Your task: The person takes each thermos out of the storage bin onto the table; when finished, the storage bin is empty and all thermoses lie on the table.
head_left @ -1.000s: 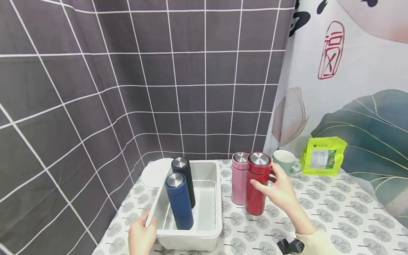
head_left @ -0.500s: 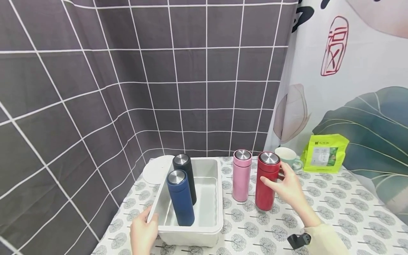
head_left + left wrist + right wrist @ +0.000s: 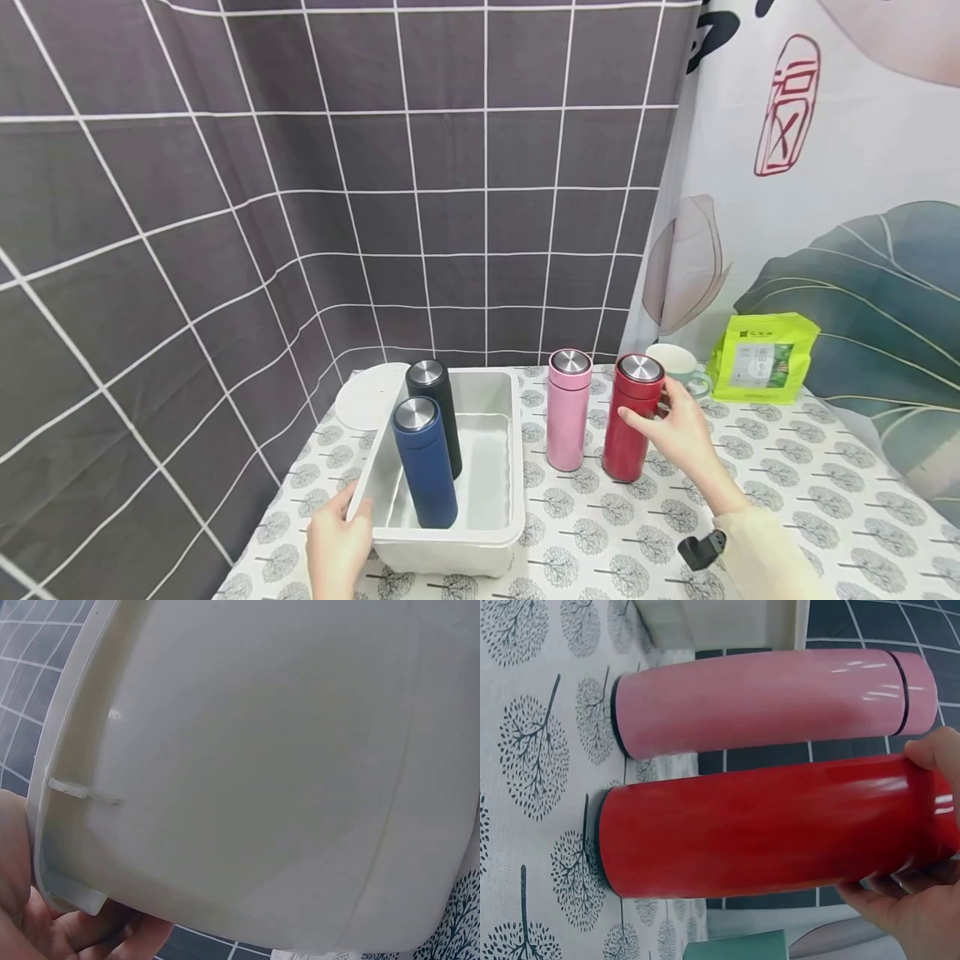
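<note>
My right hand (image 3: pixel 678 429) grips a red thermos (image 3: pixel 628 433) with a steel-topped lid, fingers and thumb round its upper part. The thermos tilts slightly; its base is at or close to the tablecloth. To its left a pink thermos (image 3: pixel 567 417) stands upright, apart from it, as the right wrist view also shows with the pink thermos (image 3: pixel 765 701). My left hand (image 3: pixel 339 542) holds the rim of a white plastic bin (image 3: pixel 510 467) at its near left corner. A blue thermos (image 3: pixel 427 475) and a black thermos (image 3: pixel 442 400) stand inside the bin's left part.
Behind the red thermos is a pale green mug (image 3: pixel 678 367), with a bright green packet (image 3: pixel 763 358) to its right. A white round-edged flat piece (image 3: pixel 367 396) lies behind the bin's left side. The tablecloth (image 3: pixel 750 492) has a tree print; grid-patterned curtains hang behind.
My right hand has carried the red thermos to the right, away from the pink one, and a gap now shows between them. The left hand stays on the bin's rim.
</note>
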Tool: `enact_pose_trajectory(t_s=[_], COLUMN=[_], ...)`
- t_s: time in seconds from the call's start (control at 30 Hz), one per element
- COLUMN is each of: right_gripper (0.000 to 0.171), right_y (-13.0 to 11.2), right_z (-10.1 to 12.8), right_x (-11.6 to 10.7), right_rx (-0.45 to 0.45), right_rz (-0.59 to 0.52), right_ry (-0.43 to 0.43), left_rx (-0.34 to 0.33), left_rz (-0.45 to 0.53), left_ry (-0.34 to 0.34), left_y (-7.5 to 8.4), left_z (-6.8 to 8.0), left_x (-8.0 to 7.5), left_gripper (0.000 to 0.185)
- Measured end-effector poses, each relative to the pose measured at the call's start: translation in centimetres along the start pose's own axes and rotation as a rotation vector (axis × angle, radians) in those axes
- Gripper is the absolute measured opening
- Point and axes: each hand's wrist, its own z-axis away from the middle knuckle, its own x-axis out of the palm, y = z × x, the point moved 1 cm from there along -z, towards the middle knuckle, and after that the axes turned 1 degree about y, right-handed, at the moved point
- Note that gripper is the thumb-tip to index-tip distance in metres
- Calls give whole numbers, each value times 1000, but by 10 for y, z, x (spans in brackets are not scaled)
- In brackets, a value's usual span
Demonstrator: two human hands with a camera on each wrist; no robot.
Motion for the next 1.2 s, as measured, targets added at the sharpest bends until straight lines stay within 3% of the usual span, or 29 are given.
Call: enact_pose_trajectory(t_s=[0.43, 0.77, 1.0, 1.2], right_gripper=[56, 55, 64, 82], right_y=[12, 16, 19, 23], right_z=[-2, -7, -11, -6], right_x=[1, 1, 2, 6], right_rx=[1, 4, 24, 31], right_rz=[4, -21, -72, -136], right_ry=[18, -51, -128, -158], left_rx=[-13, -21, -23, -5], left_rz=[9, 11, 20, 2], left_ry=[-5, -8, 2, 27], left_y=[-2, -2, -2, 3], left_z=[2, 2, 2, 2], left_x=[3, 0, -3, -2], left_gripper=[40, 42, 42, 41])
